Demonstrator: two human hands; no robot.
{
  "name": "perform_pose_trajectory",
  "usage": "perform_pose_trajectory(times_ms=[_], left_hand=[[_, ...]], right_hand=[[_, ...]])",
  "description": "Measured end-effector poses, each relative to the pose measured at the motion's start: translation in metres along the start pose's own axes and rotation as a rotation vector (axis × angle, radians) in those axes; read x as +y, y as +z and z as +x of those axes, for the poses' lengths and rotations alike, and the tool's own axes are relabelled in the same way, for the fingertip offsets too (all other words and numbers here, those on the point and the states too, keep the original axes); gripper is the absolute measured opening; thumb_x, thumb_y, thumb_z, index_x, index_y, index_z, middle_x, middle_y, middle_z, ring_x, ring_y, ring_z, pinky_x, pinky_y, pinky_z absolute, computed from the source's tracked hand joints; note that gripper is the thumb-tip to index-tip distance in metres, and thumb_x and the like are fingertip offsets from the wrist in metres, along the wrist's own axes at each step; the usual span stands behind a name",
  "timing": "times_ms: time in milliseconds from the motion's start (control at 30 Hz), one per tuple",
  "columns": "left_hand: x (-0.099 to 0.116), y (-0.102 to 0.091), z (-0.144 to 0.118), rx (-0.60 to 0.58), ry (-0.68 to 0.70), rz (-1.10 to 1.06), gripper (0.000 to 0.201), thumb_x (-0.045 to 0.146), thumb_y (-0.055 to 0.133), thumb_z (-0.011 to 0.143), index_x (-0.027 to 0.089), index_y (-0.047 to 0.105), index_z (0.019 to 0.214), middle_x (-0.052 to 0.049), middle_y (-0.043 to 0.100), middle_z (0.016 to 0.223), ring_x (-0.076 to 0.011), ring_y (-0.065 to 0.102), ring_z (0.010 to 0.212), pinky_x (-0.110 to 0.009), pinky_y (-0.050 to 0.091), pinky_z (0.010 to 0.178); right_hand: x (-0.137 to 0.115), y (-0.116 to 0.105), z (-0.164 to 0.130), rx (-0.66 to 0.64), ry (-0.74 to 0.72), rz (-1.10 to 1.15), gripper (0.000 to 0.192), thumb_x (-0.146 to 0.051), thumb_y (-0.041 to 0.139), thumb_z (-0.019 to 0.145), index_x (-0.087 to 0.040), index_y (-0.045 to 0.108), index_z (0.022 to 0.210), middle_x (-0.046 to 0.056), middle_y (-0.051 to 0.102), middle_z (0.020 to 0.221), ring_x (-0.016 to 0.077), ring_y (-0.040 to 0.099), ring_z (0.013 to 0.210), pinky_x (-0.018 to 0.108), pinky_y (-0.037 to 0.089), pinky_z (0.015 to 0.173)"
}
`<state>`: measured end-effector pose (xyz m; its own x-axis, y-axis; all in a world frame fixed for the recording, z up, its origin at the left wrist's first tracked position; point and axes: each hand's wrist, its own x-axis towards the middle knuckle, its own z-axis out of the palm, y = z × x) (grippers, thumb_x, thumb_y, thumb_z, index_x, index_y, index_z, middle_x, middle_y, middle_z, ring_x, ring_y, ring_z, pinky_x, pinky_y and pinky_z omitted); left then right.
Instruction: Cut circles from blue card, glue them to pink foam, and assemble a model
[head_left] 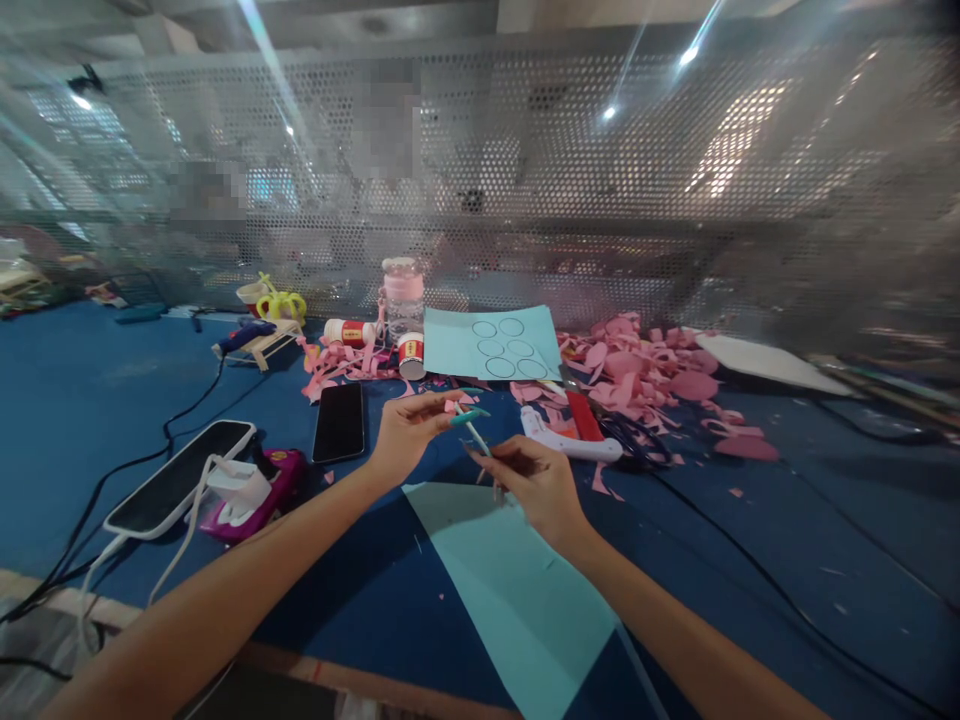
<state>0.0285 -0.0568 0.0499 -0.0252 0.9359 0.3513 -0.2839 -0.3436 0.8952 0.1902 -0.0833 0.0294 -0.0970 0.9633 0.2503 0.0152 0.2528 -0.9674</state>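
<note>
My left hand (409, 428) pinches a small teal paper piece (471, 413) between thumb and fingers, held above the blue table. My right hand (534, 483) grips a thin white stick (480, 442) whose upper end meets that teal piece. Both hands hover just over a large light-blue paper sheet (517, 590) lying on the table in front of me.
A second light-blue sheet with drawn circles (491, 343) lies behind, beside pink paper scraps (645, 370). A glue gun (574, 432), black phone (339, 421), white-edged phone (176, 480), glue bottles (411, 355), a jar (403, 292) and cables surround the hands. A perforated metal screen (600, 180) backs the table.
</note>
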Motion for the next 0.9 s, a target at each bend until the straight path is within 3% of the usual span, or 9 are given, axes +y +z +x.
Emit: perform_pose_trajectory(times_ms=[133,300,400,500,600,767,900], left_hand=[[-0.002,-0.001,-0.001,-0.007,0.0,0.014,0.03,0.026,0.078,0.056,0.017,0.073,0.084,-0.004,0.072,0.076,-0.0182,0.065,0.072,-0.032,0.055,0.07],[-0.008,-0.005,0.001,-0.119,0.063,0.04,0.063,0.02,0.077,0.058,0.02,0.058,0.118,-0.007,0.069,0.094,-0.0207,0.062,0.092,-0.034,0.05,0.082],[-0.015,-0.006,0.003,-0.123,0.047,0.056,0.072,0.019,0.079,0.055,0.02,0.053,0.123,-0.008,0.066,0.101,-0.0199,0.06,0.093,-0.032,0.048,0.083],[-0.022,-0.002,0.002,-0.15,-0.061,0.022,0.054,0.023,0.076,0.059,0.018,0.061,0.111,-0.007,0.067,0.098,-0.0175,0.062,0.085,-0.031,0.051,0.076],[-0.024,0.002,-0.002,-0.165,-0.082,0.027,0.036,0.025,0.072,0.064,0.015,0.066,0.098,-0.007,0.069,0.091,-0.0178,0.063,0.084,-0.032,0.05,0.077],[-0.02,0.001,-0.005,-0.043,0.055,0.187,0.047,0.025,0.072,0.066,0.017,0.06,0.111,-0.008,0.068,0.095,-0.0189,0.062,0.089,-0.034,0.047,0.083],[-0.013,-0.006,-0.003,0.096,0.345,0.393,0.056,0.028,0.074,0.065,0.021,0.055,0.117,-0.011,0.059,0.116,-0.0241,0.052,0.11,-0.038,0.042,0.09]], right_hand=[[0.0,0.0,0.0,-0.001,-0.014,-0.001,0.027,-0.036,0.074,0.06,-0.018,0.055,0.057,-0.004,0.053,0.047,0.0081,0.046,0.037,0.021,0.038,0.037],[-0.001,0.001,0.0,0.04,-0.029,-0.012,0.023,-0.035,0.074,0.061,-0.018,0.058,0.061,-0.003,0.056,0.051,0.0084,0.05,0.041,0.021,0.043,0.041],[-0.002,0.001,0.0,0.053,0.014,0.06,0.026,-0.038,0.074,0.059,-0.018,0.058,0.062,-0.003,0.057,0.05,0.01,0.053,0.041,0.022,0.046,0.042],[-0.004,0.002,0.001,0.014,0.091,0.161,0.028,-0.04,0.075,0.058,-0.017,0.059,0.064,-0.002,0.06,0.049,0.0117,0.056,0.04,0.023,0.048,0.042],[-0.004,0.004,0.001,-0.052,0.155,0.23,0.03,-0.041,0.075,0.058,-0.016,0.06,0.065,0.0,0.064,0.054,0.013,0.058,0.04,0.025,0.049,0.043],[-0.002,0.007,-0.001,-0.054,0.199,0.274,0.03,-0.039,0.077,0.055,-0.017,0.058,0.064,-0.002,0.063,0.053,0.0126,0.058,0.039,0.025,0.051,0.041],[-0.003,0.008,-0.003,-0.075,0.204,0.22,0.03,-0.041,0.075,0.058,-0.016,0.061,0.066,0.0,0.063,0.052,0.0127,0.058,0.039,0.025,0.051,0.042]])
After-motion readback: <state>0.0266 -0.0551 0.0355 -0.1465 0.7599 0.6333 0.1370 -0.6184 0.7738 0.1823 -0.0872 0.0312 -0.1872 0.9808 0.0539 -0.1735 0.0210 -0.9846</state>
